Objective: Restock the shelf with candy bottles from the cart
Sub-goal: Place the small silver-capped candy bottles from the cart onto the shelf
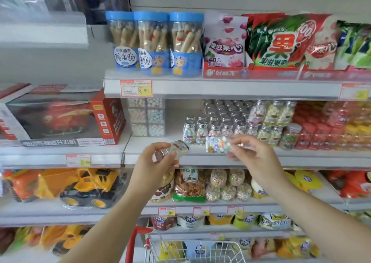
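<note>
Two bottles [179, 146] [215, 144] — left hand [158, 161], right hand [255, 152]; shelf edge [305, 159]

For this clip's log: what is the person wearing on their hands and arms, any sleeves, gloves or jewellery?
Both are bare. The left hand and right hand are ungloved, no sleeve shows on either forearm down to the frame edge, and neither wrist carries a watch or bracelet.

Both arms raised fwd, forearms bare. L hand [158, 159] grips candy bottle [179, 146], fingers curled. R hand [256, 152] pinches 2nd bottle [216, 144] w/ fingertips.
</note>
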`<state>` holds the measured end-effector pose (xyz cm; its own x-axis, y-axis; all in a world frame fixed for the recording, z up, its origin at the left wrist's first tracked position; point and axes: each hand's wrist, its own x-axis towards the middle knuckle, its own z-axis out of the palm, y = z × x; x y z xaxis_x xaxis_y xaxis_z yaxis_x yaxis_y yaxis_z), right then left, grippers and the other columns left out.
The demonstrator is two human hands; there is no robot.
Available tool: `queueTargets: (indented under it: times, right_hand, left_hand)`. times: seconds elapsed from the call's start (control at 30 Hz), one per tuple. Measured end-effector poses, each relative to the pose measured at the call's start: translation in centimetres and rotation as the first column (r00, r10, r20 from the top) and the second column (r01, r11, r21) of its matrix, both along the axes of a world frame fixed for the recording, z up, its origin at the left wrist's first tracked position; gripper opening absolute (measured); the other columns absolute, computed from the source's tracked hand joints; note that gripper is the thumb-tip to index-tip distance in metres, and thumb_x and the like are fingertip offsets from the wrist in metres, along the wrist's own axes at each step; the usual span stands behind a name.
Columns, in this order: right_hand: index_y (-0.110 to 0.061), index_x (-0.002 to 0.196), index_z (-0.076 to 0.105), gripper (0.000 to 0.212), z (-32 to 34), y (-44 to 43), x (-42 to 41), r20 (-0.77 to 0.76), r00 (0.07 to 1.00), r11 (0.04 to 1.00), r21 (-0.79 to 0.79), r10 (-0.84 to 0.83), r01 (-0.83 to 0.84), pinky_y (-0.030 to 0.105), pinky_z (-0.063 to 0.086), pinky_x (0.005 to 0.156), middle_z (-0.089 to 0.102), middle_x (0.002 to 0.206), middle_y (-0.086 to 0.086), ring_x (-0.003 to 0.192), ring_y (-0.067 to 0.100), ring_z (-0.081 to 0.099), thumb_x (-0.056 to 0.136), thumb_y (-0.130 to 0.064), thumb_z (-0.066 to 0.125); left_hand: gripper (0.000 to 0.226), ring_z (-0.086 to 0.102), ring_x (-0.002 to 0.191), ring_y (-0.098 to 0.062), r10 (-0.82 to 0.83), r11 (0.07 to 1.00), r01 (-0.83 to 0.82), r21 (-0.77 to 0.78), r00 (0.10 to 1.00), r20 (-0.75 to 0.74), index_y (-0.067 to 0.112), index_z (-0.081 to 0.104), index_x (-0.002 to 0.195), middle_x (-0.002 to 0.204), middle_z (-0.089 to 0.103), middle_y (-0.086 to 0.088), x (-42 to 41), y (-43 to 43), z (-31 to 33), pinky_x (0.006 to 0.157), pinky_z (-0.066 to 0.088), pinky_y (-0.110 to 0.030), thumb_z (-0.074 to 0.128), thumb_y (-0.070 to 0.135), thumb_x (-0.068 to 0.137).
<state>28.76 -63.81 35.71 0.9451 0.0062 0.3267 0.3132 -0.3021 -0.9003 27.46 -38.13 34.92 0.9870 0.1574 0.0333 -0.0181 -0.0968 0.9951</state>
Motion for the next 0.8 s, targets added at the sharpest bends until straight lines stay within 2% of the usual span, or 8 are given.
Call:
queueTargets:
  times: [0.1,0.23,0.3,0.4,0.5,0.6,0.7,0.8]
  right_hand:
    - [-0.022,0.110,0.065,0.016,1.1,1.1,3.6,-0.004,0.993,0.990,0.075,-0.119,0.119,0.030,0.060,0.076,0.069,0.110,-0.004,0.082,0.017,0.073,0.097,-0.016,0.059]
    - [-0.031,0.110,0.060,0.015,1.7,2.7,9.2,0.086,0.973,0.977,-0.001,-0.214,0.214,0.057,0.058,0.073,0.070,0.100,0.000,0.081,0.028,0.073,0.097,-0.025,0.061]
    - [-0.030,0.110,0.059,0.012,1.8,3.2,12.2,0.156,0.958,0.960,-0.107,-0.240,0.258,0.053,0.056,0.070,0.069,0.094,0.004,0.076,0.029,0.071,0.098,-0.029,0.059]
    - [-0.017,0.108,0.056,0.015,2.0,3.8,16.5,0.222,0.942,0.893,-0.320,-0.253,0.316,0.031,0.049,0.064,0.062,0.094,0.009,0.066,0.016,0.054,0.101,-0.030,0.053]
    - [-0.010,0.114,0.060,0.021,2.4,4.4,20.3,0.280,0.933,0.825,-0.454,-0.227,0.337,0.035,0.048,0.079,0.063,0.100,0.004,0.086,0.021,0.058,0.100,-0.025,0.055]
    - [-0.013,0.120,0.061,0.026,2.7,4.7,23.2,0.286,0.948,0.810,-0.519,-0.139,0.275,0.029,0.046,0.089,0.065,0.112,0.002,0.101,0.019,0.060,0.094,-0.016,0.063]
    - [-0.015,0.125,0.061,0.037,3.0,4.7,24.7,0.207,0.978,0.751,-0.644,-0.015,0.148,0.022,0.040,0.090,0.063,0.122,0.001,0.110,0.015,0.057,0.089,-0.011,0.069]
    - [-0.015,0.125,0.063,0.038,3.2,4.9,25.5,0.118,0.991,0.671,-0.740,0.059,0.048,0.021,0.042,0.090,0.063,0.122,-0.002,0.111,0.014,0.058,0.088,-0.012,0.070]
  left_hand:
    - [0.013,0.074,0.081,-0.014,0.126,0.992,-0.123,-0.039,0.990,0.068,0.019,0.064,0.107,0.106,0.070,-0.008,2.2,-0.3,-0.3,0.076,0.060,-0.031,0.057,0.026,0.099]
    - [0.011,0.070,0.080,0.000,0.217,0.969,-0.235,0.080,0.958,0.185,0.032,0.061,0.107,0.111,0.065,0.002,5.9,-0.2,-0.9,0.065,0.050,-0.020,0.052,0.031,0.101]
    - [0.011,0.068,0.081,0.000,0.215,0.944,-0.273,0.187,0.936,0.280,0.039,0.058,0.105,0.110,0.062,0.010,7.7,-0.1,-1.3,0.062,0.048,-0.023,0.050,0.033,0.101]
    - [0.013,0.061,0.074,-0.002,0.159,0.903,-0.306,0.302,0.890,0.427,0.037,0.058,0.108,0.105,0.058,0.017,10.2,-0.2,-2.1,0.059,0.043,-0.016,0.051,0.029,0.100]
    - [0.015,0.059,0.074,0.002,0.098,0.854,-0.345,0.389,0.841,0.532,0.031,0.061,0.110,0.109,0.055,0.019,12.4,-0.4,-2.8,0.062,0.043,-0.012,0.053,0.025,0.100]
    - [0.019,0.059,0.083,0.002,0.040,0.806,-0.384,0.450,0.795,0.606,0.024,0.063,0.114,0.114,0.055,0.017,13.8,-0.5,-3.1,0.070,0.049,-0.022,0.052,0.025,0.099]
    - [0.024,0.063,0.077,-0.011,-0.026,0.734,-0.376,0.566,0.817,0.576,0.022,0.060,0.120,0.119,0.055,0.011,14.3,-0.4,-2.4,0.073,0.055,-0.041,0.048,0.028,0.100]
    - [0.025,0.061,0.077,-0.023,-0.057,0.599,-0.369,0.711,0.866,0.497,0.020,0.051,0.124,0.119,0.054,0.005,15.0,-0.6,-1.2,0.070,0.053,-0.046,0.043,0.029,0.101]
